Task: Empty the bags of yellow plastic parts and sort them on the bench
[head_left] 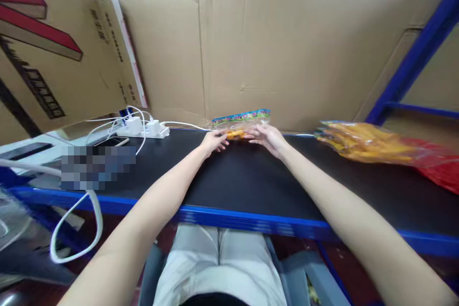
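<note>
- Black table top with a blue front edge, walled behind by big sheets of brown cardboard; blue shelf posts at the right.
- Left hand far out on the table, palm down, fingers resting on the left end of a small clear packet.
- Right hand just beside, also palm down, fingertips on the right end of the same packet; both hands close together, almost meeting over it.
- Cannot tell whether the fingers really pinch the packet or only lie on it, since the hands are small and a little blurred.
- Packet lying at the far edge of the table, against the foot of the cardboard wall; colourful printed strip along its top, something orange-yellow inside.
- To the right, well apart from the hands, a heap of clear bags with yellow-orange contents, partly on a red bag at the table's right end.
- To the left, a white power strip with plugged white chargers and white cables, near the back edge.
- Beside it, a phone lying flat, and a white cable loop hanging down over the front edge.
- At far left, a printed cardboard box with red and black marks.
- Below, pale trousers of the seated person.
</note>
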Demonstrator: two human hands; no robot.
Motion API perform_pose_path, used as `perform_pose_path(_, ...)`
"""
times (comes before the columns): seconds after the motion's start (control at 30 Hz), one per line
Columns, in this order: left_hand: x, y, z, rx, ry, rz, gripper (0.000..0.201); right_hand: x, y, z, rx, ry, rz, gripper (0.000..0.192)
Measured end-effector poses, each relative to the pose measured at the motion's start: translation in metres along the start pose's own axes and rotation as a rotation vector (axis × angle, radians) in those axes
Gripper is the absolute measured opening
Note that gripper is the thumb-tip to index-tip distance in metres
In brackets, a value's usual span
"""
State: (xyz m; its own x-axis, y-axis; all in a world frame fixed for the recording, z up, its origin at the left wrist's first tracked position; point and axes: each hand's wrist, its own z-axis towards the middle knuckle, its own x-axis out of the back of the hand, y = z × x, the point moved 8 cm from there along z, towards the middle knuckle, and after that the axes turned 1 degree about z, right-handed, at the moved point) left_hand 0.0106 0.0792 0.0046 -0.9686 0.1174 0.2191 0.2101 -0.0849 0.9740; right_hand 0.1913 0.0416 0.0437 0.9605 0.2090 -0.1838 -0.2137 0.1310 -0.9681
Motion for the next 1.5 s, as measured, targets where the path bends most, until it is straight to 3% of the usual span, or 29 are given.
perform_pose_path(0.23, -0.002, 0.003, 0.002, -0.033, 0.049, -0.038, 0.018, 0.014, 0.003, 0.006, -0.003, 0.104, -0.078, 0.007)
perform_pose_path(0.53, 0.007, 0.025, 0.001, -0.285, 0.182, -0.155, 0.011, 0.024, -0.008, 0.006, 0.11, 0.27, -0.129, 0.016)
perform_pose_path(0.77, 0.002, 0.022, 0.001, -0.224, 0.109, -0.154, 0.02, 0.02, -0.011, 0.002, 0.049, 0.228, -0.167, 0.017)
perform_pose_path(0.97, 0.002, 0.026, -0.003, -0.24, 0.093, -0.174, 0.03, 0.024, -0.009, 0.005, 0.084, 0.227, -0.183, 0.015)
perform_pose_path(1.2, 0.011, 0.046, -0.011, -0.364, 0.174, -0.243, 0.031, 0.02, -0.041, 0.0, 0.457, 0.211, -0.292, 0.037)
perform_pose_path(1.4, 0.017, 0.072, -0.025, -0.472, 0.16, -0.372, 0.026, 0.008, -0.075, -0.019, 0.753, 0.183, -0.287, 0.025)
perform_pose_path(1.5, 0.018, 0.079, -0.027, -0.489, 0.13, -0.467, 0.026, 0.003, -0.088, -0.032, 0.848, 0.168, -0.245, 0.029)
